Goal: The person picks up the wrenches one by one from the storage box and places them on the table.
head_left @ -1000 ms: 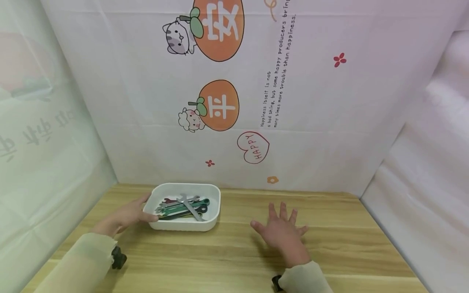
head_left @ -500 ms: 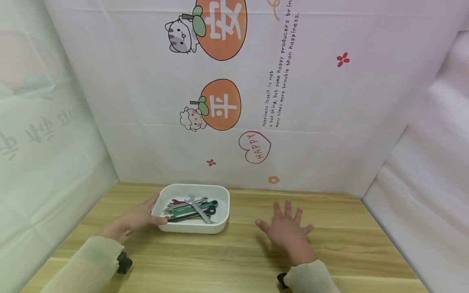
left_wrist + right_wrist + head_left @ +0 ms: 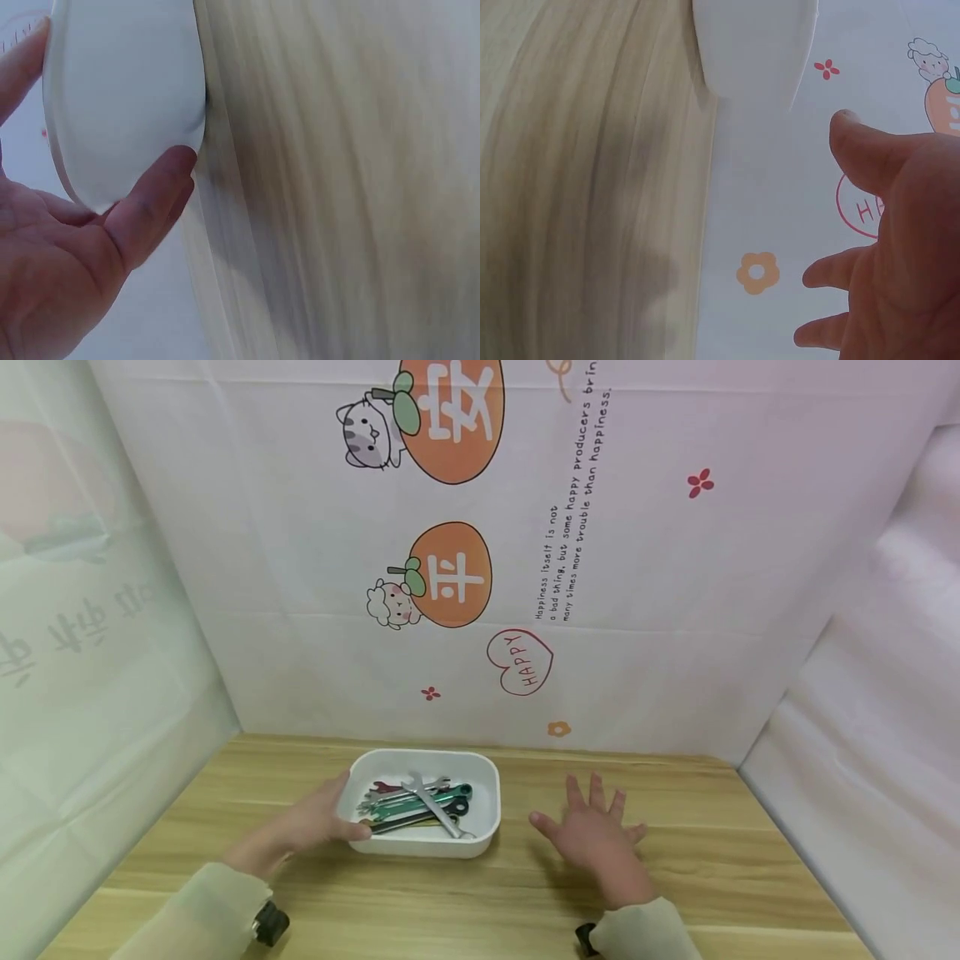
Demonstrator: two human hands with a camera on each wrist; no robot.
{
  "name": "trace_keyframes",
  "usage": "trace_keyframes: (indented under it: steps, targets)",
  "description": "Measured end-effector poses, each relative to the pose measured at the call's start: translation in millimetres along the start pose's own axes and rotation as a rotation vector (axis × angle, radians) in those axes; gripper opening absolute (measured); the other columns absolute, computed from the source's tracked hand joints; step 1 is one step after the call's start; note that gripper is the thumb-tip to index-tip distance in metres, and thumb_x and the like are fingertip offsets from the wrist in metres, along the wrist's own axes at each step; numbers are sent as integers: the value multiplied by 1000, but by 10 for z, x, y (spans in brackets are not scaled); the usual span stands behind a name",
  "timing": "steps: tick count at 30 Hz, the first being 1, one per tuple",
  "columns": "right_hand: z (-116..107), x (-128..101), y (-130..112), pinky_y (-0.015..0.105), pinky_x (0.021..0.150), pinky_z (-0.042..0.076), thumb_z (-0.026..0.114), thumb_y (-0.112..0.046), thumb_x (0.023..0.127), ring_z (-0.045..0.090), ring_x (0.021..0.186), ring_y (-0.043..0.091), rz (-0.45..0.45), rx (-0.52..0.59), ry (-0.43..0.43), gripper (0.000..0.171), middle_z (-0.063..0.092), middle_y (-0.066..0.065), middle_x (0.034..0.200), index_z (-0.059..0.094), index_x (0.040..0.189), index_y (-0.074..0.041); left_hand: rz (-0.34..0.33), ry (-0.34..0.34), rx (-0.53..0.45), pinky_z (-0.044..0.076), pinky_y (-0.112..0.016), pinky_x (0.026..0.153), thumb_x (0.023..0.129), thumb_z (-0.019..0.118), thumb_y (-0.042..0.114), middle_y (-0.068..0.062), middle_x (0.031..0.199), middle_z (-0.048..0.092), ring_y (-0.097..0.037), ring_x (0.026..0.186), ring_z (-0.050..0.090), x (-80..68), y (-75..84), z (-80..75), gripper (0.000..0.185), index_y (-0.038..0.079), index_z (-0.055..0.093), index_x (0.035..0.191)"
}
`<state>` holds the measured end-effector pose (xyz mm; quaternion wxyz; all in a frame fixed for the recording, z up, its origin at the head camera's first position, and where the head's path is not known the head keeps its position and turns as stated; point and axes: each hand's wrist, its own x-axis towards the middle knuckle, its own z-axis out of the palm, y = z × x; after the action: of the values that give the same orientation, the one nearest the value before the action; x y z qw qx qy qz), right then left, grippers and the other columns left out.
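Observation:
A white plastic bin stands on the wooden table with several wrenches lying inside. A silver open-end wrench crosses over green, black and other metal ones. My left hand grips the bin's left end, thumb at the near rim and fingers toward the far side. In the left wrist view, the hand spans the bin's end wall. My right hand hovers to the right of the bin, fingers spread, holding nothing. The right wrist view shows the bin's other end apart from the hand's thumb.
A white printed cloth hangs as a wall along the table's back edge. Plain cloth walls rise on the left and right. The wooden tabletop stretches in front of and beside the bin.
The left hand has moved the bin to the right and a little nearer, closer to the right hand. The right hand has shifted only slightly, fingers still spread.

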<state>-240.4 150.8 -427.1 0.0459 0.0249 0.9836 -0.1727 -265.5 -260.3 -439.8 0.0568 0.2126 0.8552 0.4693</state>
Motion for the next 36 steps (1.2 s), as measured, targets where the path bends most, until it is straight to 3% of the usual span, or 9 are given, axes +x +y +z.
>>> trace_keyframes:
  steps: [3, 8, 17, 22, 28, 36]
  targets:
    - [-42, -14, 6, 86, 87, -1, 32, -91, 78, -11, 137, 60, -7, 21, -11, 116, -5, 26, 161, 15, 161, -11, -27, 9, -7, 38, -60, 98, 70, 89, 16, -25, 129, 51, -42, 112, 50, -16, 87, 104, 103, -2, 29, 152]
    - [-97, -27, 37, 87, 87, 3, 32, -91, 79, -5, 136, 62, -12, 43, -19, 117, -2, 28, 160, 16, 160, -8, -164, 67, 22, 34, -64, 99, 66, 91, 20, -26, 134, 44, -39, 115, 46, -70, 231, 285, 111, 0, 28, 154]
    - [-151, 11, 169, 86, 87, 4, 39, -88, 79, -3, 135, 64, -43, 106, -22, 114, 0, 31, 160, 16, 161, -11, -166, 109, 66, 37, -64, 97, 60, 94, 22, -22, 126, 50, -36, 109, 50, -128, 387, 568, 112, -3, 33, 151]
    - [-229, 14, 223, 81, 95, 17, 54, -75, 85, 9, 138, 60, -130, 178, -6, 101, 7, 31, 159, 23, 160, -13, -205, 109, 81, 37, -63, 99, 62, 93, 26, -26, 135, 45, -36, 111, 52, -186, 459, 710, 120, -9, 23, 153]
    - [-493, -7, 221, 66, 102, 31, 70, -55, 87, 29, 138, 49, -181, 442, -51, 91, 22, 21, 160, 26, 160, -23, -207, 110, 89, 36, -62, 100, 62, 93, 28, -29, 140, 40, -37, 114, 50, -228, 555, 841, 124, -11, 18, 153]
    - [-766, 106, 246, 56, 91, 47, 73, -29, 92, 36, 136, 45, -271, 971, -311, 84, 21, 16, 162, 24, 159, -19, -184, 117, 83, 38, -62, 98, 63, 93, 29, -31, 142, 39, -39, 115, 50, -244, 655, 922, 123, -11, 19, 153]
